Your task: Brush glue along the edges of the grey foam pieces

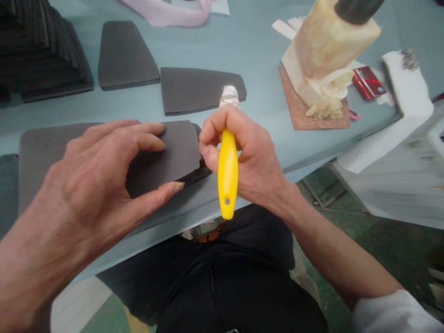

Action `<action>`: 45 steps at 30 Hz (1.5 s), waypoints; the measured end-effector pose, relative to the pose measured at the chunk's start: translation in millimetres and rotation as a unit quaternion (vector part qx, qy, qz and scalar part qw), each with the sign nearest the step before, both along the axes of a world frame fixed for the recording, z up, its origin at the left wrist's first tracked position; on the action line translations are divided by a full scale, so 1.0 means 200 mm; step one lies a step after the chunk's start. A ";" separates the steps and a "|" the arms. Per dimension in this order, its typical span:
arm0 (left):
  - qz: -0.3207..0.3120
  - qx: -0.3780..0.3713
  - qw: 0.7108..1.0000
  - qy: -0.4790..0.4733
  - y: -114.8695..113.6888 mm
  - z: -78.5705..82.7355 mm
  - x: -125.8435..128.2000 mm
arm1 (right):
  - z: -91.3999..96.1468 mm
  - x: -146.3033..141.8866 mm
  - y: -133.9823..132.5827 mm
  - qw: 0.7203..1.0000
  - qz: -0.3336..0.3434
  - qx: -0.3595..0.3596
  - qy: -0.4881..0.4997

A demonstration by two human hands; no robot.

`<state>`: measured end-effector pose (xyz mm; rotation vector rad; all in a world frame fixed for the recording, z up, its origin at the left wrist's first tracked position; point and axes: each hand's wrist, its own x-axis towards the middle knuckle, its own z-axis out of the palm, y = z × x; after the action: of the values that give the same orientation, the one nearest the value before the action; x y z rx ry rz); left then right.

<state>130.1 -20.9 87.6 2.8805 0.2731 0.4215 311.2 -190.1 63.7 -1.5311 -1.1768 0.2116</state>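
Note:
A stack of dark grey foam-like panels [176, 143] lies near the table's front edge. My left hand [100, 162] rests over it, fingers spread on the top panel and thumb along the near side. My right hand [246, 152] is closed around a yellow-handled brush [228, 175], whose whitish, crusted head points away from me. The thumb and forefinger of that hand are also at the right end of the stack, where several layers show unevenly. Whether they pinch a layer there, I cannot tell. Just beyond the brush head lies a tapered grey panel pile [197, 90].
A tall pile of dark panels [45, 51] stands at the back left, beside a smaller trapezoid pile [126, 55]. At the right, a glue-crusted container [322, 46] stands on a brown board [298, 113]. A red packet [368, 83] lies past it. Pink cloth [173, 11] is at the back.

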 end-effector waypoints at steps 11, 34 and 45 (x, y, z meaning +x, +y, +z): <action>-0.040 -0.018 0.999 -0.014 0.03 0.00 0.00 | -0.03 0.00 -0.01 0.998 0.015 0.008 0.053; -0.091 -0.011 0.996 0.010 0.01 0.03 0.00 | -0.05 -0.02 0.00 0.998 -0.028 -0.038 0.039; -0.093 0.000 0.996 0.002 0.01 0.02 0.01 | -0.05 -0.02 0.00 0.997 -0.002 -0.072 0.035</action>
<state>132.0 -19.8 91.6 2.8736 0.0030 0.3816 307.7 -190.6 53.1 -1.6383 -1.1233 0.3521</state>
